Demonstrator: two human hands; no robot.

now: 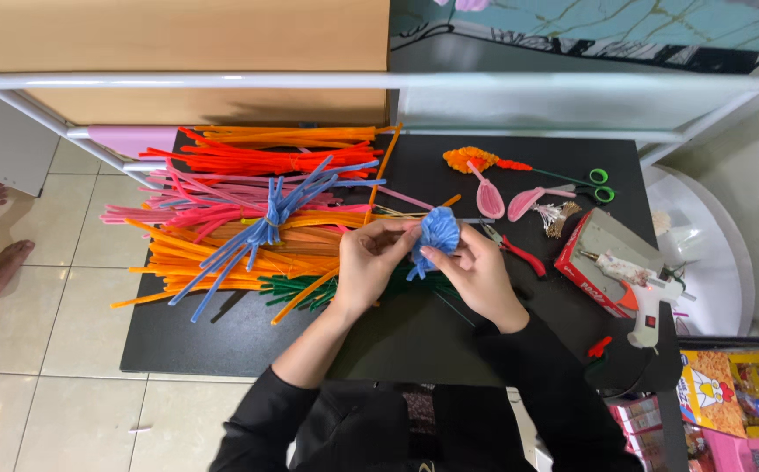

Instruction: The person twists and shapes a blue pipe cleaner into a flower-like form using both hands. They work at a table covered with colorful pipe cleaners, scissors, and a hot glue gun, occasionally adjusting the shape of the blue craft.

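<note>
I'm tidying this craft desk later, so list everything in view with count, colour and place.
table: one, black, centre
pipe cleaners: many; orange, red, pink, blue, green; piled left
blue piece: one, held in both hands
pink petals: two, behind the hands
orange piece: one, table back
scissors: one, green handles, back right
pliers: one, red handles, beside right hand
glue gun: one, white, right edge
box: one, red and grey, right
left hand: on blue piece
right hand: on blue piece

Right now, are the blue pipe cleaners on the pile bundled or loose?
Bundled. The blue pipe cleaners are cinched together at the middle, and their ends fan out both ways across the orange and pink pile.
</note>
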